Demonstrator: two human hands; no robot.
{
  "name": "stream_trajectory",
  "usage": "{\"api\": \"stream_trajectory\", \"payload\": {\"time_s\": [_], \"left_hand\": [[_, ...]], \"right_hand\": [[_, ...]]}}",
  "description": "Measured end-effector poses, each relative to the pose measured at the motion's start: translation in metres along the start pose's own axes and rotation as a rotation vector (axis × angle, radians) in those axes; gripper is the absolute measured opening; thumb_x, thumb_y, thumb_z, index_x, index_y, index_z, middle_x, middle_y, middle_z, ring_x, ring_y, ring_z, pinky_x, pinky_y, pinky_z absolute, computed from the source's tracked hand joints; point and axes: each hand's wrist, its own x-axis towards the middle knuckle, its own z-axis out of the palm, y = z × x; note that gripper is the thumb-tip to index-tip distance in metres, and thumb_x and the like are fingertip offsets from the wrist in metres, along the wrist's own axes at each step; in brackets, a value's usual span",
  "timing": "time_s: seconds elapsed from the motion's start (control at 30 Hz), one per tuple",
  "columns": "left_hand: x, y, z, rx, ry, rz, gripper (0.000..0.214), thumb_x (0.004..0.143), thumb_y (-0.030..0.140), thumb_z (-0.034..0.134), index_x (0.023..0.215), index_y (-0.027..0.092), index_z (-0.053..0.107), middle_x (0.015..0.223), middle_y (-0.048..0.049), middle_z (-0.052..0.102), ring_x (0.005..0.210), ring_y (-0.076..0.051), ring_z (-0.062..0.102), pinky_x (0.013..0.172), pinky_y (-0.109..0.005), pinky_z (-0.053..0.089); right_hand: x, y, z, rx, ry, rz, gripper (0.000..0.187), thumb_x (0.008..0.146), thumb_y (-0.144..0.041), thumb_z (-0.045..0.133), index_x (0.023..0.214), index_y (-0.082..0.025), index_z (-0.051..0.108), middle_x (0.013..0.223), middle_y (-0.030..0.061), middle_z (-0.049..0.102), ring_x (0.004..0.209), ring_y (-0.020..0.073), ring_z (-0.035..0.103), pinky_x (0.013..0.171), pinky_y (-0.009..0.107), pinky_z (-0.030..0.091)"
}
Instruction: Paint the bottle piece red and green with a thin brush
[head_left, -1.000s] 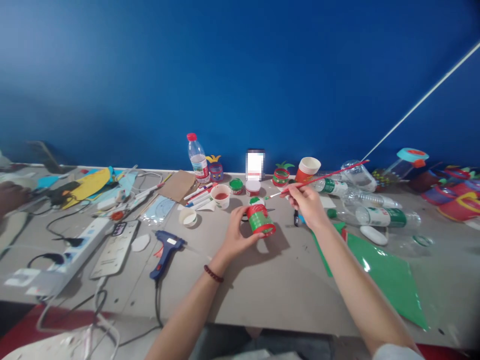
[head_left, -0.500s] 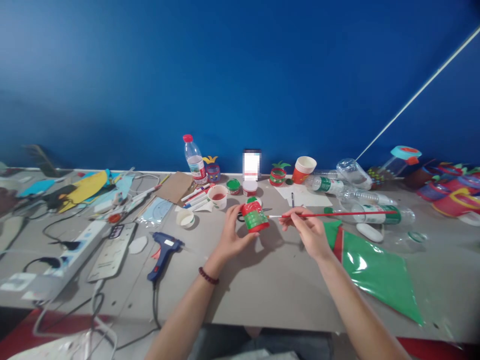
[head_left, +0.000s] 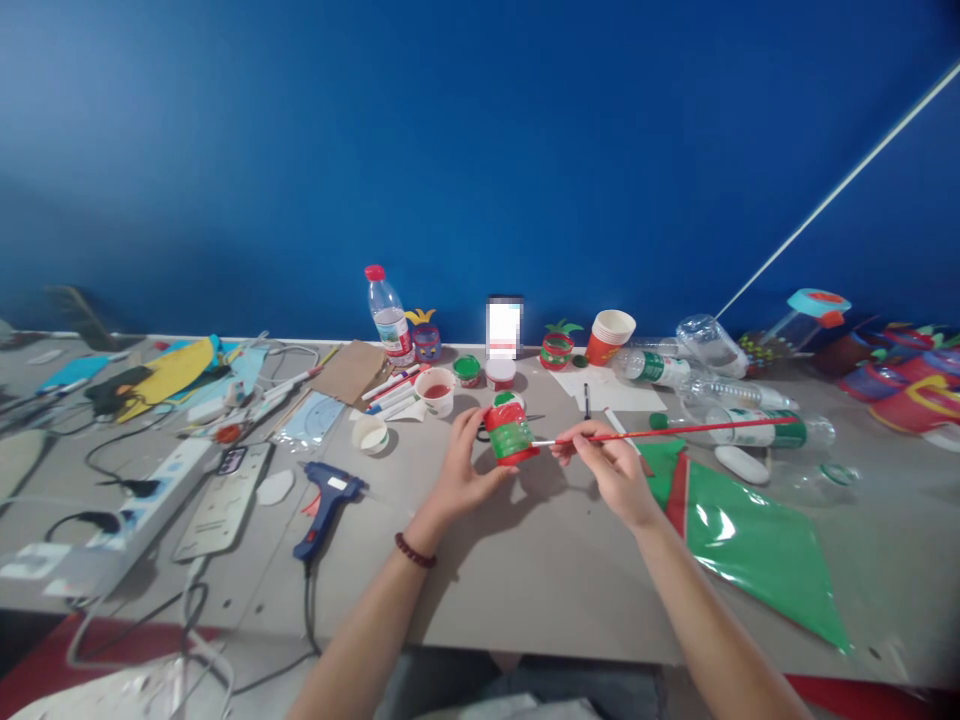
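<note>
In my left hand (head_left: 466, 470) is a cut plastic bottle piece (head_left: 513, 437), painted red at both ends with a green band round its middle. The hand grips it from the left, tilted above the table. My right hand (head_left: 611, 470) pinches a long red paintbrush (head_left: 694, 428) near its bristle end. The brush tip reaches the right side of the bottle piece, at the green band's lower edge. Behind the bottle piece lie scissors (head_left: 534, 417), mostly hidden. Beyond them stand a green paint jar (head_left: 466, 371) and a white-topped jar (head_left: 501, 375).
A blue glue gun (head_left: 326, 505) and a power strip (head_left: 157, 510) with cables lie to the left. A cup with red liquid (head_left: 435, 392) stands at mid-left. On the right are plastic bottles (head_left: 757, 425) and a green plastic packet (head_left: 757, 540). A lit phone (head_left: 503, 330) leans on the wall.
My right hand has moved slightly left and down, bringing the brush tip from just right of the bottle piece onto its edge. My left hand has stayed almost still.
</note>
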Motion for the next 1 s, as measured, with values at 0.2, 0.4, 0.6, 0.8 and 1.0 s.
{"api": "stream_trajectory", "payload": {"time_s": [0.2,0.4,0.6,0.8,1.0], "left_hand": [[0.000,0.001,0.000,0.023,-0.013,-0.023,0.078,0.080,0.047,0.074,0.145,0.026,0.035,0.142,-0.0151,0.041,0.134,-0.034,0.043,0.112,-0.054,0.038],[-0.001,0.000,0.000,0.025,-0.010,0.017,0.078,0.082,0.046,0.073,0.146,0.028,0.033,0.143,-0.0154,0.040,0.136,-0.035,0.042,0.112,-0.055,0.038],[0.000,0.004,-0.002,0.022,-0.025,0.024,0.075,0.083,0.045,0.072,0.146,0.031,0.034,0.142,-0.0145,0.040,0.133,-0.034,0.044,0.110,-0.055,0.040],[0.000,0.001,0.000,0.051,-0.029,0.028,0.076,0.082,0.046,0.072,0.146,0.027,0.035,0.141,-0.0149,0.041,0.132,-0.033,0.045,0.109,-0.052,0.042],[-0.001,0.000,0.002,0.030,-0.015,0.054,0.076,0.082,0.045,0.072,0.146,0.028,0.036,0.140,-0.0135,0.042,0.129,-0.031,0.047,0.107,-0.048,0.045]], "right_hand": [[0.000,0.000,0.001,-0.028,-0.005,0.018,0.032,0.090,-0.052,0.060,0.086,-0.022,0.067,0.079,0.0056,0.073,0.071,0.0193,0.068,0.068,0.034,0.058],[0.001,0.002,-0.002,-0.077,0.026,-0.013,0.033,0.090,-0.053,0.060,0.086,-0.021,0.067,0.080,0.0059,0.071,0.071,0.0190,0.068,0.067,0.033,0.059],[0.003,0.003,-0.009,-0.048,0.066,0.004,0.032,0.088,-0.053,0.063,0.083,-0.021,0.067,0.078,0.0061,0.072,0.070,0.0190,0.068,0.066,0.033,0.058],[0.000,-0.002,0.001,0.032,0.023,0.019,0.030,0.090,-0.051,0.062,0.083,-0.021,0.067,0.075,0.0050,0.072,0.069,0.0188,0.068,0.066,0.033,0.058],[-0.005,0.006,0.011,-0.042,-0.027,-0.012,0.027,0.095,-0.044,0.056,0.087,-0.021,0.067,0.082,0.0047,0.070,0.075,0.0173,0.068,0.068,0.029,0.058]]}}
